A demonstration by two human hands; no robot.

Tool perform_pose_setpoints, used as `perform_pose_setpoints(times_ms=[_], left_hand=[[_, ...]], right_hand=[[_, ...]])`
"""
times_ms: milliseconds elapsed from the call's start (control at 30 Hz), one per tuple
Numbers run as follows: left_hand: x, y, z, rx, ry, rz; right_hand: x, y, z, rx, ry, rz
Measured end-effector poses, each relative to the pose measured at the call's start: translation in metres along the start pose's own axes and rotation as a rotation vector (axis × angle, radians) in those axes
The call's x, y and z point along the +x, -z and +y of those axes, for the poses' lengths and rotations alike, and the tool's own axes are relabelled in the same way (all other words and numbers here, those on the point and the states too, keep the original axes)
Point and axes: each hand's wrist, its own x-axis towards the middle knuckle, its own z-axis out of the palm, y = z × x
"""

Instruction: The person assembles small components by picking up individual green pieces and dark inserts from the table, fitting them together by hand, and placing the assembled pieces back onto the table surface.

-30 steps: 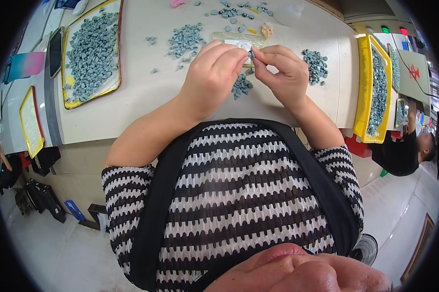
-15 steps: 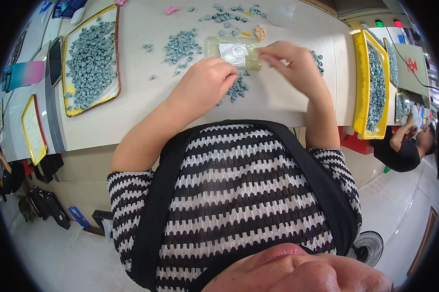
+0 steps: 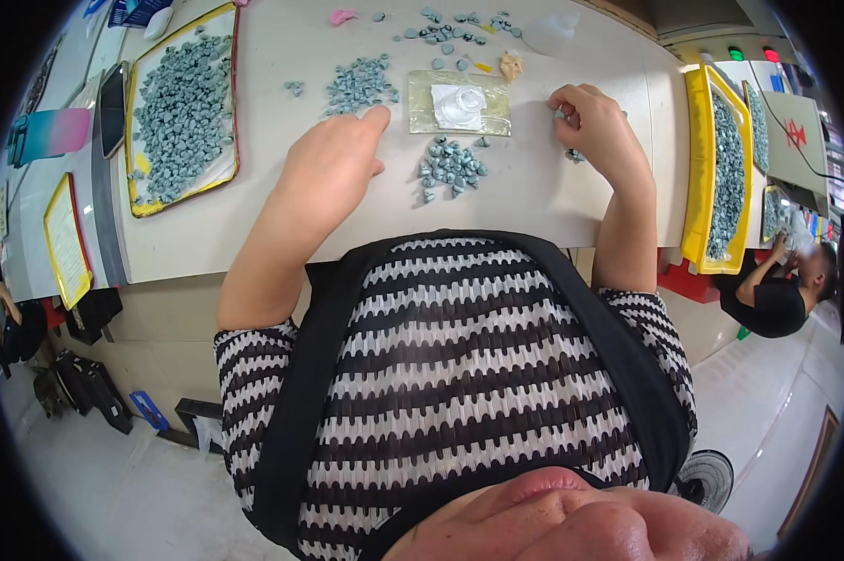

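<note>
My left hand point(image 3: 333, 159) is over the table at the near edge of a heap of small grey-green pieces point(image 3: 358, 82). Its thumb and a finger show apart, with nothing visible between them; the other fingers are hidden. On the right, my right hand point(image 3: 592, 126) is pinched, with a small grey-green piece point(image 3: 559, 114) at its fingertips. A few more such pieces point(image 3: 575, 155) lie just under it. Between my hands lies a clear yellowish slab point(image 3: 422, 117) bearing a white square and a round clear part point(image 3: 468, 99). Nearer me sits another heap of pieces point(image 3: 452, 166).
A yellow-rimmed tray point(image 3: 238, 93) full of pieces stands left, beside a dark phone point(image 3: 111, 107). A yellow bin point(image 3: 693, 187) of pieces stands right. Scattered pieces point(image 3: 445, 33) and a crumpled tan scrap point(image 3: 511, 65) lie at the back. A co-worker point(image 3: 777, 299) sits far right.
My hands have parted: the left moved left from the slab to the left heap, the right moved right, off the slab's edge. The slab and near heap now show more fully.
</note>
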Motion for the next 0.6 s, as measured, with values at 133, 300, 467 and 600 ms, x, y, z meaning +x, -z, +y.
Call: perform_pose_setpoints(times_ms=[133, 300, 467, 600], left_hand=[[0.001, -0.01, -0.001, 0.041, -0.058, 0.076], [0.005, -0.023, -0.002, 0.025, -0.097, 0.172], [0.01, -0.02, 0.004, -0.067, -0.118, 0.253], [0.016, -0.019, 0.001, -0.166, -0.086, 0.177]], right_hand=[[0.002, 0.0, -0.009, 0.102, 0.048, 0.06], [0.005, 0.001, -0.021, 0.401, -0.08, 0.027], [0.007, -0.01, -0.025, 0.698, 0.05, 0.094], [0.004, -0.008, -0.031, 0.68, -0.003, 0.106]])
